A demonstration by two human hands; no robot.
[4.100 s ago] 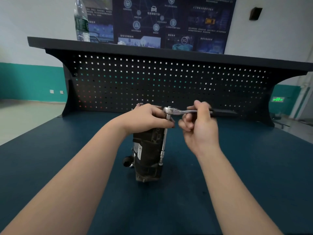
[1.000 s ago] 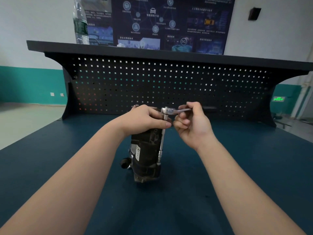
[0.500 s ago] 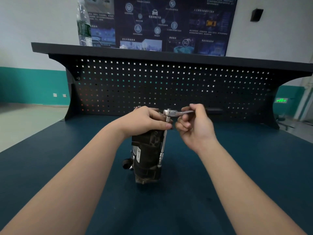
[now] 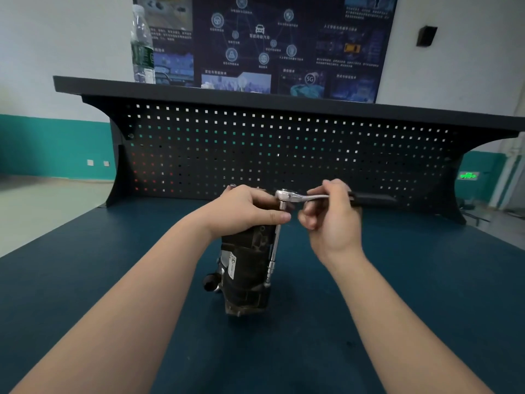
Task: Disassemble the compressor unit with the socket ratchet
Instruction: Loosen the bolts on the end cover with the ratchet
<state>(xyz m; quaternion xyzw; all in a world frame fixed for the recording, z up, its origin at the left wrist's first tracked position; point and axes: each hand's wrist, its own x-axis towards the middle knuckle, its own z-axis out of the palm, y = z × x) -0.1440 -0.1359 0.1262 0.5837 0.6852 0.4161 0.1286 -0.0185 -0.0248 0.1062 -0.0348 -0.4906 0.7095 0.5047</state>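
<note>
Socket ratchet (image 4: 309, 197) handle swung rightward — right hand (image 4: 333, 220) higher.

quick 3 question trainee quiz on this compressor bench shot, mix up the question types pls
1. True or false: the compressor unit stands upright on the blue bench top.
2. Which hand holds the socket ratchet by its handle? A) left hand B) right hand C) neither
3. Fill in: the long extension bar runs down from the ratchet head along the unit's ____ side.

Key
1. True. The left hand grips its top.
2. B. The right hand curls round the handle, which points right.
3. Right, as the person sees it.
</note>
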